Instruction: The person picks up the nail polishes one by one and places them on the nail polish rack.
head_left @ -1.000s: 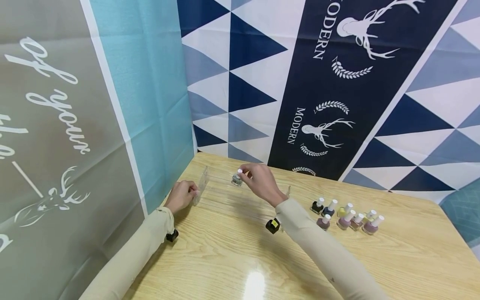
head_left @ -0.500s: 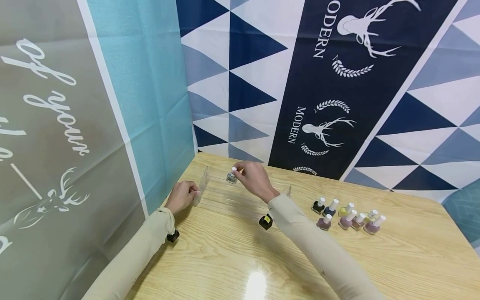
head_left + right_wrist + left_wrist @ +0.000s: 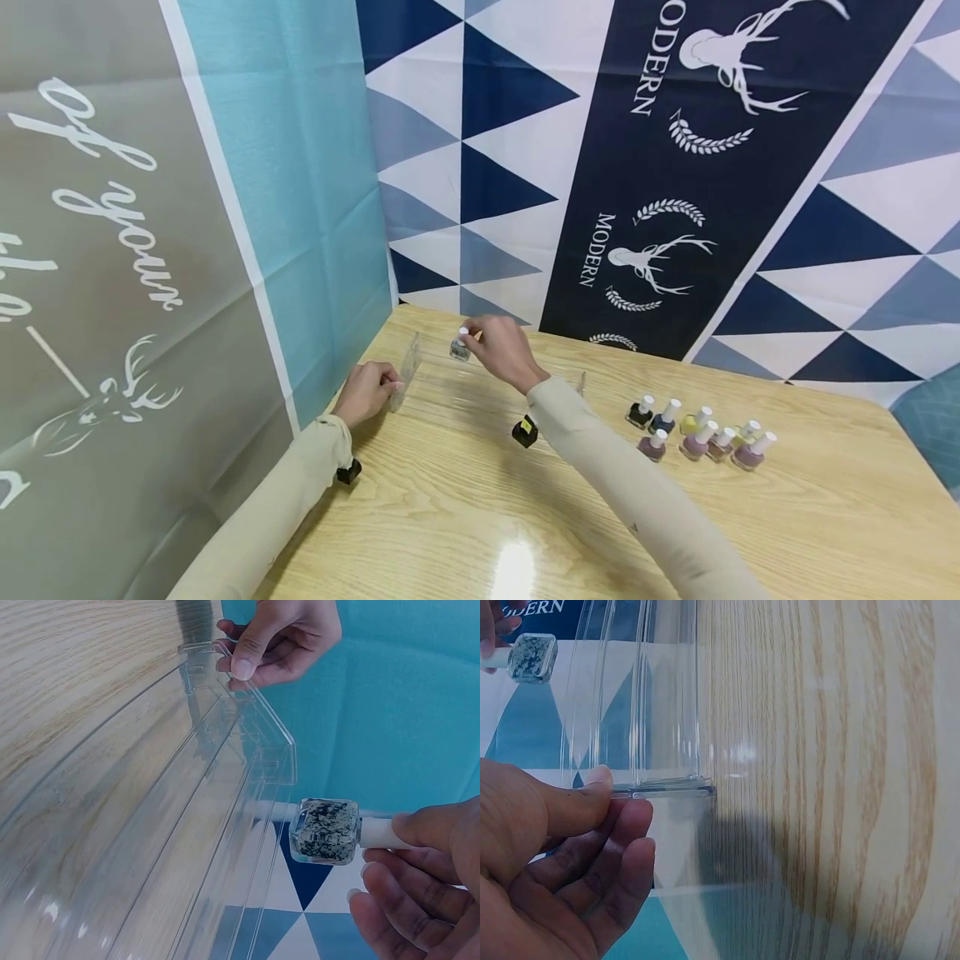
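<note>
A clear stepped acrylic rack stands on the wooden table near the back left corner. My left hand pinches the rack's left end panel between thumb and fingers. By its white cap, my right hand holds a nail polish bottle whose clear square glass shows black and white speckles. In the head view the bottle hangs over the rack's back left part, close to the end panel. The right wrist view shows it beside the rack's upper tier.
Several nail polish bottles with white caps, among them black, yellow and mauve ones, stand grouped on the table to the right of the rack. Patterned cloth hangs close behind and along the left side.
My right hand has carried the speckled bottle a little left and back along the rack. The left hand has kept its hold on the end panel.
</note>
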`<state>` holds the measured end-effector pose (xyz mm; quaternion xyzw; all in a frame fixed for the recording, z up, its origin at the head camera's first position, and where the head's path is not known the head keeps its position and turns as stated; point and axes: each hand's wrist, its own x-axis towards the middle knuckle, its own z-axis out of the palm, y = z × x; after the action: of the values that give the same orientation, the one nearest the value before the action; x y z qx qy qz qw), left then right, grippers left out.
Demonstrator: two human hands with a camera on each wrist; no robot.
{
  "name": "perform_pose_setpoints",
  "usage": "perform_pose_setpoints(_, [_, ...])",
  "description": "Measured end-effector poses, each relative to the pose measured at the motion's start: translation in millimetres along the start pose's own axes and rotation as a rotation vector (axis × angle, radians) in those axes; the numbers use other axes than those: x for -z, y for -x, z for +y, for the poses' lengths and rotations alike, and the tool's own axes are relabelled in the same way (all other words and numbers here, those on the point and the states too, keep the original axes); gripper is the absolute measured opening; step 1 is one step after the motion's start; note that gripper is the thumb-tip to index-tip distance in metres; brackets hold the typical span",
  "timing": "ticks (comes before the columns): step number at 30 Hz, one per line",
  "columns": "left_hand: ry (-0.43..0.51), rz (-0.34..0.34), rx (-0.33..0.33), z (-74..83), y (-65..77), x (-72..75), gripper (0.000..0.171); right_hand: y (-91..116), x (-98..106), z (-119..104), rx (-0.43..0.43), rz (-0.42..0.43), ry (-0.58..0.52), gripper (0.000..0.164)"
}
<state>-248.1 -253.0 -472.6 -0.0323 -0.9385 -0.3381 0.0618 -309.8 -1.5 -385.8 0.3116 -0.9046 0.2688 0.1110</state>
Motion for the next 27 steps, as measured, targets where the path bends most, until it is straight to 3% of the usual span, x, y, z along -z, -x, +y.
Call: perform_pose_setpoints(27, [0.003, -0.001, 0.026, -0.4, -3.7, -2.4, 0.01, -29.7, -22.5, -8.7, 0.0, -0.018, 0.014, 0.016])
